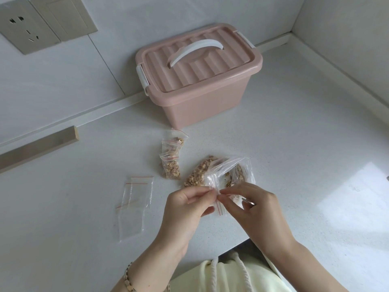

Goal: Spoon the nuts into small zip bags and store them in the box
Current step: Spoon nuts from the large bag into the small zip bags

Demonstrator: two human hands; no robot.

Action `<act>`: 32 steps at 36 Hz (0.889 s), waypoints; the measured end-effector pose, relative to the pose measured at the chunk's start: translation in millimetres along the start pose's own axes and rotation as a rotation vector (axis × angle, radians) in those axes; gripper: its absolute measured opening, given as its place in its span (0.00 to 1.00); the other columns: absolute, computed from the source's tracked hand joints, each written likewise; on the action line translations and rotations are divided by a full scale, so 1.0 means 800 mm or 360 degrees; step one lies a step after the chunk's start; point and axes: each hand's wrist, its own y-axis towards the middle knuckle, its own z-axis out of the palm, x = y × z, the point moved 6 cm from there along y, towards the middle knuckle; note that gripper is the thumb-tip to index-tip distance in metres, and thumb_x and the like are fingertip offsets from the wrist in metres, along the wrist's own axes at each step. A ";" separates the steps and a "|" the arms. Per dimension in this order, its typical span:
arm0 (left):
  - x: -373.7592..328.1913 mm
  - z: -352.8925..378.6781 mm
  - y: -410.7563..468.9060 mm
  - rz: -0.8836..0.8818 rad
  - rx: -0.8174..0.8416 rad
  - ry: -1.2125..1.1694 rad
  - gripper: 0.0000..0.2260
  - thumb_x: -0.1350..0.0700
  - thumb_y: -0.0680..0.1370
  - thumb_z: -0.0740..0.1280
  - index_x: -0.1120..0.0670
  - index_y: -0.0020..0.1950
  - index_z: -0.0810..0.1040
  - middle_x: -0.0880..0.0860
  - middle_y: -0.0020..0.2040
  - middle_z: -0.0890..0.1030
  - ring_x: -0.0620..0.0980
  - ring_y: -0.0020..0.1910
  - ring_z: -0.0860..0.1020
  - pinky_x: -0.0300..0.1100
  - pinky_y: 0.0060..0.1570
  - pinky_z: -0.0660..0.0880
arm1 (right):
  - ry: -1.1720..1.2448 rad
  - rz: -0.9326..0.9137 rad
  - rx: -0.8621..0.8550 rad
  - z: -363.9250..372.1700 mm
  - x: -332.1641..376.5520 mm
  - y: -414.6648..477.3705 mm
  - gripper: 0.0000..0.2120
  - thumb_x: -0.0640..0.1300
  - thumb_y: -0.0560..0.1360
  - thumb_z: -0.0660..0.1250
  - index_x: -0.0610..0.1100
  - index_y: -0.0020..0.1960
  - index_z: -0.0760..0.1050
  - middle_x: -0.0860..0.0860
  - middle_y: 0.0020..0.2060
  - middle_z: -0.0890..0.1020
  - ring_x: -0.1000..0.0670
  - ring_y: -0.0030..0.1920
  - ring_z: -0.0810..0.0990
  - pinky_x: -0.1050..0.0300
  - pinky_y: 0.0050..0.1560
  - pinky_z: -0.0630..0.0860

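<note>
Both grips, left hand (187, 204) and right hand (252, 209), pinch the small clear red-striped plastic zip bag (219, 208) above the front edge of the white tabletop (294, 154). It looks limp, light and slippery, so it is best held by its stiffer zip strip.

Head camera: I am looking forward and down, close over left hand (187, 205), right hand (252, 209), toward wall (63, 85).

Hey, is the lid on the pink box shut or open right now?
Shut: the lid sits flat on the pink box, covering its whole rim.
</note>
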 end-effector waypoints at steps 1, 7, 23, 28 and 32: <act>0.000 0.000 0.000 0.0000 -0.0001 -0.0011 0.03 0.64 0.72 0.69 0.59 0.40 0.83 0.56 0.36 0.84 0.46 0.36 0.81 0.39 0.42 0.80 | -0.0001 -0.0007 0.0016 0.000 0.001 -0.001 0.03 0.47 0.69 0.72 0.54 0.41 0.83 0.62 0.39 0.82 0.60 0.42 0.80 0.72 0.40 0.70; -0.002 0.006 -0.002 0.0010 0.0148 -0.0180 0.06 0.64 0.73 0.67 0.65 0.44 0.82 0.62 0.41 0.83 0.50 0.39 0.82 0.38 0.39 0.78 | -0.0047 -0.0072 0.0021 -0.005 0.008 -0.002 0.07 0.51 0.67 0.72 0.53 0.44 0.83 0.63 0.40 0.82 0.62 0.44 0.79 0.73 0.40 0.70; -0.008 0.010 -0.009 0.0137 0.0194 -0.0062 0.06 0.60 0.69 0.69 0.58 0.43 0.84 0.57 0.37 0.84 0.49 0.38 0.82 0.42 0.39 0.80 | 0.0025 -0.0007 0.0133 -0.012 0.012 -0.002 0.06 0.46 0.67 0.74 0.53 0.43 0.83 0.65 0.42 0.81 0.62 0.44 0.79 0.74 0.34 0.67; -0.012 0.010 -0.011 0.0252 0.0072 0.0144 0.10 0.66 0.73 0.68 0.52 0.37 0.84 0.54 0.34 0.84 0.46 0.34 0.81 0.39 0.36 0.79 | -0.0048 -0.0044 0.0154 -0.007 0.008 -0.004 0.06 0.48 0.68 0.73 0.54 0.45 0.83 0.63 0.41 0.82 0.59 0.44 0.79 0.72 0.37 0.69; -0.012 0.013 -0.013 0.0235 0.0083 0.0116 0.05 0.65 0.71 0.70 0.55 0.41 0.83 0.53 0.33 0.84 0.45 0.33 0.81 0.37 0.35 0.79 | -0.0056 -0.0075 0.0147 -0.008 0.009 -0.004 0.07 0.53 0.67 0.71 0.56 0.45 0.83 0.62 0.42 0.81 0.56 0.42 0.79 0.66 0.38 0.73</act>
